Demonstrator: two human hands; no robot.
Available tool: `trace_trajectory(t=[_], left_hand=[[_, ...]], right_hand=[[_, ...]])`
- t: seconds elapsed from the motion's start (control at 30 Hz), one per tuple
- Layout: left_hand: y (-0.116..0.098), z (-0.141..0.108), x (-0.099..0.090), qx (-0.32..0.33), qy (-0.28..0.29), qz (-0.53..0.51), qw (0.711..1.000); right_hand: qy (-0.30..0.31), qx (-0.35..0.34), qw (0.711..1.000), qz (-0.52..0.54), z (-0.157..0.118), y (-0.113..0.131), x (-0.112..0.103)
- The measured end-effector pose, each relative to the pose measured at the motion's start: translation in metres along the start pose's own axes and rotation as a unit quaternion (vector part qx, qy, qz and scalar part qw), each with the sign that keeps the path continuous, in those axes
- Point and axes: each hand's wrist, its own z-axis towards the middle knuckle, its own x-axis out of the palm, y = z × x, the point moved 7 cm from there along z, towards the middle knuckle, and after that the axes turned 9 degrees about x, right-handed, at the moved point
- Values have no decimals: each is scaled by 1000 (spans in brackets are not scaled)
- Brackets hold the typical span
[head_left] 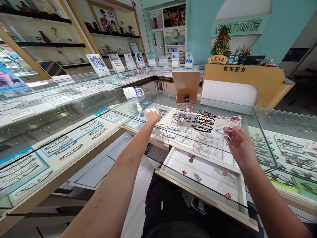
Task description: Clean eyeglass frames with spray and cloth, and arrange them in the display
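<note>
Glass-topped shop worktop (pixel 223 105) carries drop risk if clear plastic eyeglass frames (pixel 229 132) slip from the narrow pinch of the right grip (pixel 241 145); left grip (pixel 153 116) clasps a white cloth (pixel 149 111).

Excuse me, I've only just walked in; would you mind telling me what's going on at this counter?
A person is working at a glass display case in an eyewear shop. Their left hand rests on a white cloth beside a small spray bottle. Their right hand holds a clear plastic item with red marks, above rows of eyeglass frames. A shallow drawer stands pulled out below.
</note>
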Motion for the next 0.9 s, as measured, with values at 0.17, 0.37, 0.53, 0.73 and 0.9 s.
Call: trace_trajectory(t=[0.17, 0.37, 0.53, 0.73, 0.9], left_hand=[[-3, -17, 9, -12, 42, 92, 995], [-13, -63, 2, 48, 72, 139, 987], [-20, -71, -4, 42, 99, 161, 981], [-19, -48, 8, -2, 146, 179, 973], [-19, -34, 9, -31, 160, 180, 970]], right_hand=[[6, 6, 1000, 4, -2, 2, 3], [18, 5, 1000, 0, 0, 1, 5], [34, 0, 999, -8, 6, -3, 3], [41, -8, 999, -7, 7, -3, 3], [40, -12, 999, -7, 3, 0, 5]])
